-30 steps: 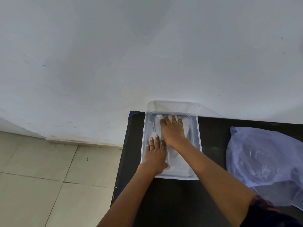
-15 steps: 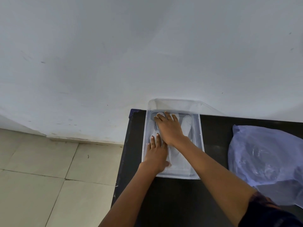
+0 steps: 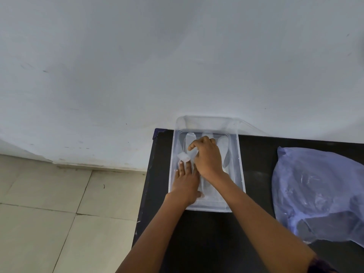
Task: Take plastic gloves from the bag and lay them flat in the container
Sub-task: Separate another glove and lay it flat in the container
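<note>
Right hand: fingers curling, pinching a folded-up finger of the clear plastic glove inside the container. Left hand: lying flat, fingers together, pressing the glove down at the container's near-left part. Container: clear, sitting at the far left corner of the black table. Bag: bluish plastic, resting at the right, well apart from the container.

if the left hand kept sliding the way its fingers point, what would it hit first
Probably the folded-up glove piece pinched by the right hand, just ahead of the left hand fingertips. Beyond it lies the container far wall. Depth is unclear.
</note>
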